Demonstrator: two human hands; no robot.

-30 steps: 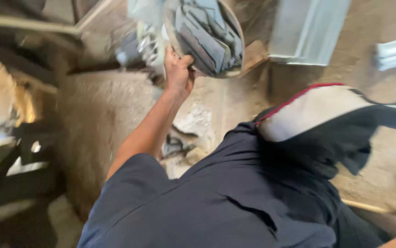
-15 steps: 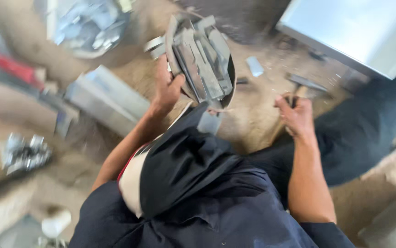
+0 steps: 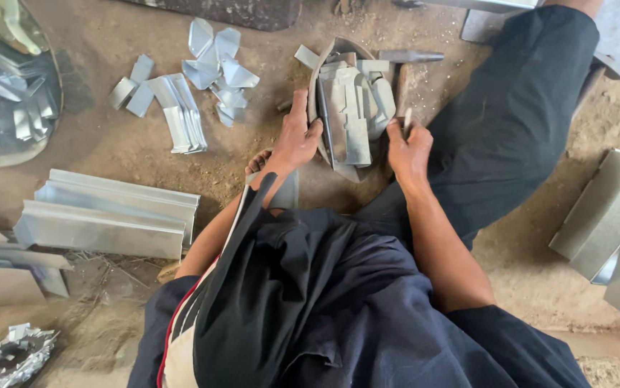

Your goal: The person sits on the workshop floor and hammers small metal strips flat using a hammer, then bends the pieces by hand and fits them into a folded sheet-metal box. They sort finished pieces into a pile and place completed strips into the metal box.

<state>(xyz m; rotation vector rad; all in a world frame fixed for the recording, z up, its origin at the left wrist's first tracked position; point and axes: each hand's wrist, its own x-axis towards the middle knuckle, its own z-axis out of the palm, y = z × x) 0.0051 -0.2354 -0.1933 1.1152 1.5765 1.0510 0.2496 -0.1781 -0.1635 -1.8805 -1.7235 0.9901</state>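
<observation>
My left hand [image 3: 295, 138] grips the left rim of a shallow round metal pan [image 3: 315, 100] that stands tilted on the dirt floor in front of me. The pan holds several cut sheet-metal pieces [image 3: 349, 108]. My right hand [image 3: 407, 147] is closed at the pan's right side, around the lower end of a wooden handle. The handle runs up to a hammer's metal head [image 3: 410, 55] on the ground beyond the pan. My dark-trousered right leg [image 3: 511, 122] stretches out to the right of the pan.
Loose sheet-metal offcuts [image 3: 213, 65] lie on the dirt at the upper left. A round tray of scraps [image 3: 8, 108] is at the far left. Folded metal channels [image 3: 108, 215] lie left of me, more bent sheets [image 3: 612, 223] at the right.
The view has swung down over the pan. My left hand has brought the pan lower onto the ground. My right hand has moved from the hammer's side to the pan's right edge.
</observation>
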